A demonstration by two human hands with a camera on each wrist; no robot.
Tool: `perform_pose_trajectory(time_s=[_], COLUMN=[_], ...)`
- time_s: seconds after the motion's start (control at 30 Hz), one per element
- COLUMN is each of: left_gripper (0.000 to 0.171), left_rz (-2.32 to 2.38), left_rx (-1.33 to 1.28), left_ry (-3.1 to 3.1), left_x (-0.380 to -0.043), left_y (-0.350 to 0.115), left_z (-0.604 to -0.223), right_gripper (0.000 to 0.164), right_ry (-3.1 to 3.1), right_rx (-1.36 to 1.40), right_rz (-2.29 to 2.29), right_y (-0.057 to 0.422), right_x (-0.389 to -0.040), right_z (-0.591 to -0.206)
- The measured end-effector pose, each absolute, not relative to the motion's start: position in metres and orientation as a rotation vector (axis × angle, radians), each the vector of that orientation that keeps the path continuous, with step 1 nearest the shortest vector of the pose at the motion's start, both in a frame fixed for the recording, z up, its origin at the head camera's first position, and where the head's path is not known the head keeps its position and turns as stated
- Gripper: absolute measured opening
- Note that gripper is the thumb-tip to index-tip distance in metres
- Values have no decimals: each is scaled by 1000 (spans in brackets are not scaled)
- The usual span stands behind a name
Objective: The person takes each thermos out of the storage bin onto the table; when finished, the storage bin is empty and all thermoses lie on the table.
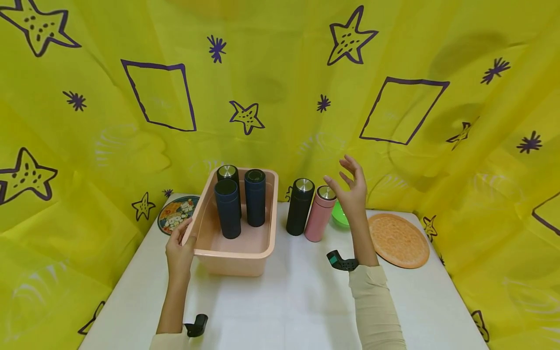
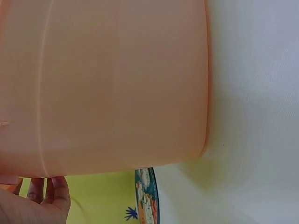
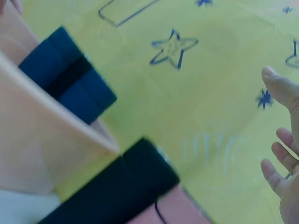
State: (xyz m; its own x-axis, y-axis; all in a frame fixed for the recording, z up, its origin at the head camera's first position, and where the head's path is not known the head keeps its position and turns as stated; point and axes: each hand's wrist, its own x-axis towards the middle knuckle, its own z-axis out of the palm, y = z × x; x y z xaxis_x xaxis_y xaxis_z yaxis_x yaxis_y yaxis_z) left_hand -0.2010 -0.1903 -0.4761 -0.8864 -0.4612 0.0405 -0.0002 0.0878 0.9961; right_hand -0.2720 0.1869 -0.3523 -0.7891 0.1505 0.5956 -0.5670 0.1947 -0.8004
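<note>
A pale peach plastic tub (image 1: 234,265) is on the white table. My left hand (image 1: 179,248) grips its rim at the near left corner; in the left wrist view the fingers (image 2: 58,191) show beside the tub's wall. Inside the tub, a dark blue bottle (image 1: 228,214), another dark blue bottle (image 1: 255,201) and a silver-topped dark bottle (image 1: 228,172) stand upright. Right of the tub a black bottle (image 1: 299,211) and a pink bottle (image 1: 320,218) stand side by side. Above the pink bottle, my right hand (image 1: 354,194) has its fingers spread and holds nothing.
A green bowl (image 1: 339,217) sits behind the right forearm, partly hidden. An orange-brown round board (image 1: 399,240) lies at the right, and a patterned round plate (image 1: 172,216) at the left behind the tub. Yellow curtains (image 1: 280,63) surround the table.
</note>
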Motion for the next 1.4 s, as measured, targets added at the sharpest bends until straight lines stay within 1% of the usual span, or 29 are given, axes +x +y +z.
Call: perform_pose_trajectory(time_s=[0.17,0.4,0.5,0.6,0.7,0.97,1.1,1.4], left_gripper=[39,39,40,41,41,40,40,40], left_rz=[-1849,-1878,-1873,-1877,-1901,-1899,-1896,-1875], left_rx=[465,451,451,443,428,428,443,444], left_ry=[-2022,-2007,-2017,-2018,-1995,-1975,-1990,-2009], left_x=[-204,-205,-204,-204,-205,-205,-204,-203], left_y=[-189,-187,-187,-187,-186,-186,-187,-189], left_z=[-476,-477,-478,-477,-475,-476,-477,-477], right_gripper=[67,57,56,57,56,55,58,66], right_ry=[-1853,-1917,-1983,-2062,-2143,-2263,-2312,-2391], right_rx=[526,676,751,814,852,961,1012,1056], right_rz=[1717,1764,1772,1768,1789,1843,1868,1903], right_y=[171,144,131,120,107,75,65,43], right_x=[-275,-282,-286,-301,-306,-296,-299,-323], right_z=[-340,-334,-336,-349,-355,-346,-351,-384])
